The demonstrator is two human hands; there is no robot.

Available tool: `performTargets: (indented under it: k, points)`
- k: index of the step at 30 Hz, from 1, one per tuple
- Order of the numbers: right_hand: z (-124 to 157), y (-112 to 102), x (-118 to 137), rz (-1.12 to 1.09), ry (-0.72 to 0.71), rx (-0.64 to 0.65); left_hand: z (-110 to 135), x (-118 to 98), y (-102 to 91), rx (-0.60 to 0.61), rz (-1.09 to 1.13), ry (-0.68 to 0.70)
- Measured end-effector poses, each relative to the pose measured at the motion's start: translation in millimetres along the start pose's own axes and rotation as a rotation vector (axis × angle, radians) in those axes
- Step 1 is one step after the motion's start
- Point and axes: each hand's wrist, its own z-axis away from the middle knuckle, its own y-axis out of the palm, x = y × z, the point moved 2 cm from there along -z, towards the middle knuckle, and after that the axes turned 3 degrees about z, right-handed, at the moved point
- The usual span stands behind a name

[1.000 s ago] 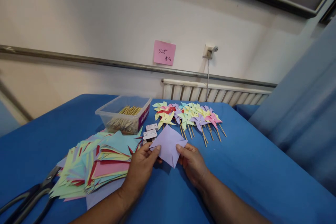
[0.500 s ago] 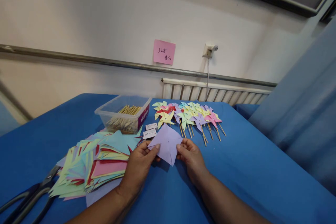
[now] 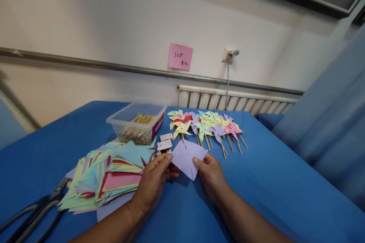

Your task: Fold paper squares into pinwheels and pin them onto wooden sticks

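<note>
A purple paper square [image 3: 186, 159] with slits cut toward its middle is held up between both hands above the table. My left hand [image 3: 158, 172] pinches its left corner between thumb and fingers. On the opposite side, my right hand [image 3: 209, 169] grips the paper with the thumb on top and fingers underneath. Just behind the left fingers are small white boxes [image 3: 164, 144]. A thick pile of coloured paper [image 3: 119, 182] lies beside my left forearm. Beyond the held square, finished paper pinwheels [image 3: 205, 125] on sticks lie in a cluster.
A clear plastic tub [image 3: 114, 121] holds many thin wooden sticks [image 3: 142, 119]. Large black-handled scissors [image 3: 48, 201] lie at the left, partly against the paper pile. Behind the blue-covered table [image 3: 270, 174] are a radiator [image 3: 211, 98] and a metal rail [image 3: 125, 67]. A blue curtain [image 3: 327, 110] hangs at the right.
The purple square has shifted slightly right and turned a little. My right thumb has moved farther onto the paper, and the left hand now holds only its left corner.
</note>
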Motion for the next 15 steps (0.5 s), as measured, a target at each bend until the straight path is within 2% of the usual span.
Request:
performTargets:
  k: [4,7,10,15]
  points:
    - [-6.2,-9.9,1.0,0.023,0.004,-0.009,1.3,-0.8,-1.3,-0.029,0.072,0.008]
    - [-8.3,-14.7,2.6,0.062,0.010,0.021,0.2,-0.6,-0.6,0.009,0.113,-0.019]
    - [-7.1,-15.8,4.4,0.090,0.018,0.062,0.3,-1.7,2.0,0.056,0.146,-0.028]
    - [-3.5,-13.6,6.1,0.135,0.011,0.115,2.2,-1.0,3.5,0.052,0.161,-0.029]
